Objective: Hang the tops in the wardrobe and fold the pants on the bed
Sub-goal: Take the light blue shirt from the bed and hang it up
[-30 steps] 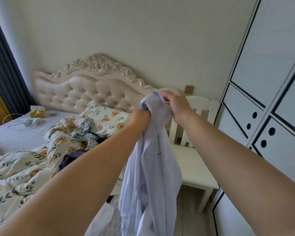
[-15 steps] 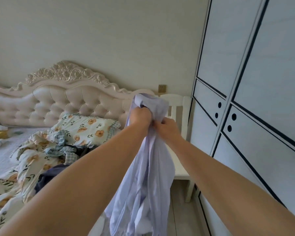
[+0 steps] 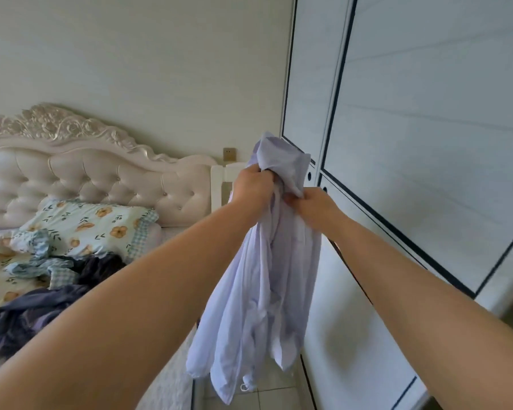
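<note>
At the centre of the frame, both hands hold a pale lilac shirt (image 3: pixel 267 276) up in the air in front of the wardrobe (image 3: pixel 427 143). The left hand (image 3: pixel 253 187) is bunched into a fist around the gathered top of the cloth, and a crumpled fold sticks up above its knuckles. The right hand (image 3: pixel 314 207) is just beside it, slightly lower, with its fingers curled and pinching the same cloth. Below the hands the shirt hangs down in long loose folds between the two forearms, and its hem is clear of the tiled floor (image 3: pixel 267 392) at the bottom of the frame.

The wardrobe fills the right half of the frame; its white doors with dark trim are closed. At the left is the bed (image 3: pixel 172 236) with a cream padded headboard (image 3: pixel 86 173). On it lie a flowered pillow (image 3: pixel 95 223), a blue checked garment (image 3: pixel 42 261) and a heap of dark clothes (image 3: pixel 42 309) at lower left. A white chair (image 3: pixel 222 179) shows between the headboard and the left hand, and a wall socket (image 3: pixel 229 154) sits just above it.
</note>
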{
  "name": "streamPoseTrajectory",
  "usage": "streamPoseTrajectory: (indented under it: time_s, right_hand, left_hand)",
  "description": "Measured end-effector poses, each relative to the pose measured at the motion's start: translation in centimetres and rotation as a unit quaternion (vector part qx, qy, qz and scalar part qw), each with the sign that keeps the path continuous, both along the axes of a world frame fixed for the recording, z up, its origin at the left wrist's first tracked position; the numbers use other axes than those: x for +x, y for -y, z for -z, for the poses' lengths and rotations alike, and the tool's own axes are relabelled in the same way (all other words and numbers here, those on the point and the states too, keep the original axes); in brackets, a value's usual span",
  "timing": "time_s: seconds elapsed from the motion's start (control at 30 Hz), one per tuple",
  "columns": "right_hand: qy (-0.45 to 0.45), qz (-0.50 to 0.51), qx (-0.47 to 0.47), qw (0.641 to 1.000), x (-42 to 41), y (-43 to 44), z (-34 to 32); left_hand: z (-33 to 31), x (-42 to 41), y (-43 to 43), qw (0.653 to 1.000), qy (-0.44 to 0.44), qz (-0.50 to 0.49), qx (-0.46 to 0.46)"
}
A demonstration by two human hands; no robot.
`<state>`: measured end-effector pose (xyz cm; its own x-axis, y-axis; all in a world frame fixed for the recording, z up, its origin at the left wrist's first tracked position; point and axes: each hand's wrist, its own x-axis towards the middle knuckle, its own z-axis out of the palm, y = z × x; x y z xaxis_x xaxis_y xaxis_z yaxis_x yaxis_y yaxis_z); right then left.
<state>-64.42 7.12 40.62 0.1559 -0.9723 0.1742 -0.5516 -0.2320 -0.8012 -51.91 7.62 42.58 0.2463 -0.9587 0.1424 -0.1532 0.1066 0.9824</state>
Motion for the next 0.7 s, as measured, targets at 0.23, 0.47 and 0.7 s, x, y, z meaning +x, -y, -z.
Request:
streamPoseTrajectory:
  time_s: [0.23, 0.47, 0.7]
  right_hand:
    - [0.312, 0.055, 0.064, 0.946, -8.5, -4.8, -2.9]
    - [0.378, 0.119, -0.012, 0.918, -16.5, -10.7, -10.0]
    - [0.378, 0.237, -0.115, 0.888, -23.3, -17.0, -14.8]
  left_hand:
    - [-0.7, -5.5, -6.2, 0.986, -0.101, 0.111, -0.066]
    - [-4.4, -13.2, -9.9, 0.955, -0.143, 0.226, -0.126]
    - [-9.1, -22.4, -13.4, 0.912, -0.148, 0.345, -0.162]
